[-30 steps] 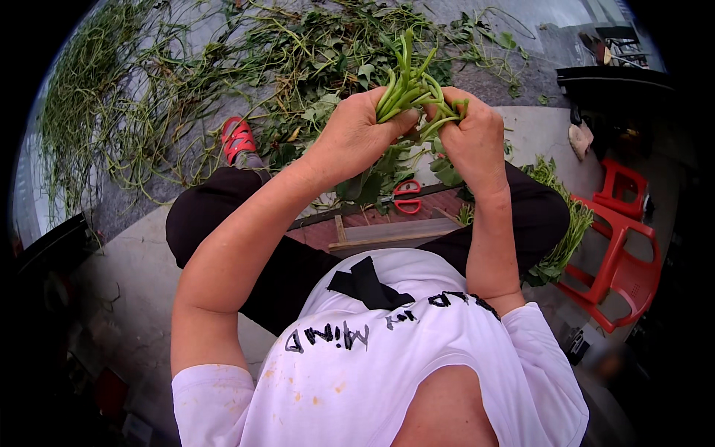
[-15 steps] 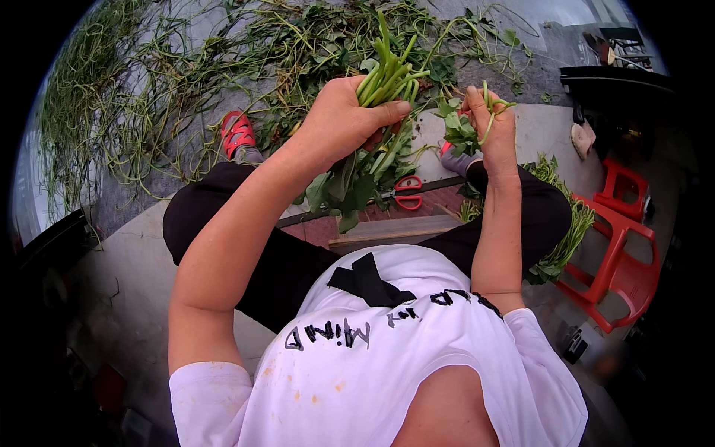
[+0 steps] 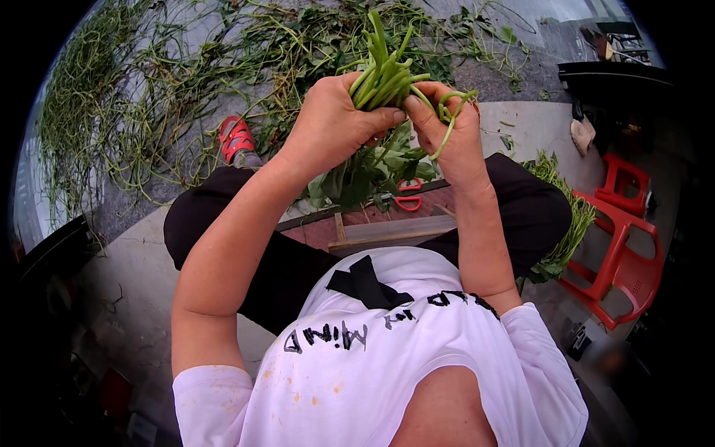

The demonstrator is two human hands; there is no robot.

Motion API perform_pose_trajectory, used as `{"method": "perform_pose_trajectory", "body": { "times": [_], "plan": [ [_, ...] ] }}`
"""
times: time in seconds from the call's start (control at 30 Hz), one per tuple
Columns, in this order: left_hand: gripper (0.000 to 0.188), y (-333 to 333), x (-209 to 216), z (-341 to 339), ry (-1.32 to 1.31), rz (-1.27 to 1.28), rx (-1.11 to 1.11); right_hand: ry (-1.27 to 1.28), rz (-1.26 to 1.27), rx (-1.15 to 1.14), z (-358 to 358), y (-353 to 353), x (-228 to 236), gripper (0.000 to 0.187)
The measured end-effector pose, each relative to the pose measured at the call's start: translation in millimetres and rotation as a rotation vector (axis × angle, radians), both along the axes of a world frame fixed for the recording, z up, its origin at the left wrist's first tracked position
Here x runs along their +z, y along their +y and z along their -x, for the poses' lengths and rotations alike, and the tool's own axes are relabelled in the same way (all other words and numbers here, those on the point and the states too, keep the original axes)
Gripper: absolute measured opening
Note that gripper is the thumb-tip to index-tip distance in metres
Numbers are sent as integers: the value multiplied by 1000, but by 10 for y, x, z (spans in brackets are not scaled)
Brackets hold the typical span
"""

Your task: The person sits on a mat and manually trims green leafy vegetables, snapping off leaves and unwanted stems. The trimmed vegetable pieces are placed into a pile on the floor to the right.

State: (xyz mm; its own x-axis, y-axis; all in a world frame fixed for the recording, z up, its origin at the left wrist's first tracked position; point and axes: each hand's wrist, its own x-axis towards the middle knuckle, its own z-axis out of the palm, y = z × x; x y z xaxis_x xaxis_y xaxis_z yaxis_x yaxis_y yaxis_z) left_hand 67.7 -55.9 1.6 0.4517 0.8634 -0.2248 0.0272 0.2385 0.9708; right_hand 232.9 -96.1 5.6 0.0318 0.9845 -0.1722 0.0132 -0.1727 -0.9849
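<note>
My left hand point(image 3: 335, 119) is closed round a bunch of leafy green stems point(image 3: 381, 78). The cut ends stick up above the thumb, and the leaves point(image 3: 357, 175) hang down below the fist. Right beside it, my right hand point(image 3: 447, 134) is closed on a few thin green stems point(image 3: 448, 112), thumb against the bunch. Their tips curl out over the fingers, and their lower part is hidden behind the two hands. Below the hands lies a pair of red-handled scissors point(image 3: 409, 203), its blades partly covered by leaves.
Long tangled vines point(image 3: 186, 97) spread over the grey ground sheet ahead and to the left. A pile of green stems point(image 3: 562, 238) lies beyond my right knee. Red plastic stools point(image 3: 622, 257) stand farther right. A wooden-edged board point(image 3: 395, 235) sits between my legs.
My right hand has moved left and slightly inward, carrying its stems up against the bunch in my left hand. The left hand has shifted only a little.
</note>
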Motion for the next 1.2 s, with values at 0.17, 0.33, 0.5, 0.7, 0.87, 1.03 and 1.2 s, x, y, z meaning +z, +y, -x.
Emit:
{"method": "perform_pose_trajectory", "body": {
  "times": [0.17,0.33,0.5,0.7,0.87,1.03,1.2],
  "plan": [
    [17,-42,202,44,51,-174,21,-177,-169,-25,51,-50,147,17],
    [16,-17,374,159,-120,-22,-73,-704,-496,-113,18,-2,196,11],
    [28,-61,506,232,-321,189,-204,-1121,-381,-478,-736,306,-92,16],
    [20,56,337,329,-337,334,98,-11,-121,-309,-689,19,123,16],
    [21,91,264,251,-311,316,122,-133,-104,193,45,-46,287,19],
    [18,106,270,245,-202,193,168,-223,-56,229,43,-111,138,20],
    [15,77,231,226,4,-52,183,-135,6,-6,-96,-38,101,16]
  ]
}}
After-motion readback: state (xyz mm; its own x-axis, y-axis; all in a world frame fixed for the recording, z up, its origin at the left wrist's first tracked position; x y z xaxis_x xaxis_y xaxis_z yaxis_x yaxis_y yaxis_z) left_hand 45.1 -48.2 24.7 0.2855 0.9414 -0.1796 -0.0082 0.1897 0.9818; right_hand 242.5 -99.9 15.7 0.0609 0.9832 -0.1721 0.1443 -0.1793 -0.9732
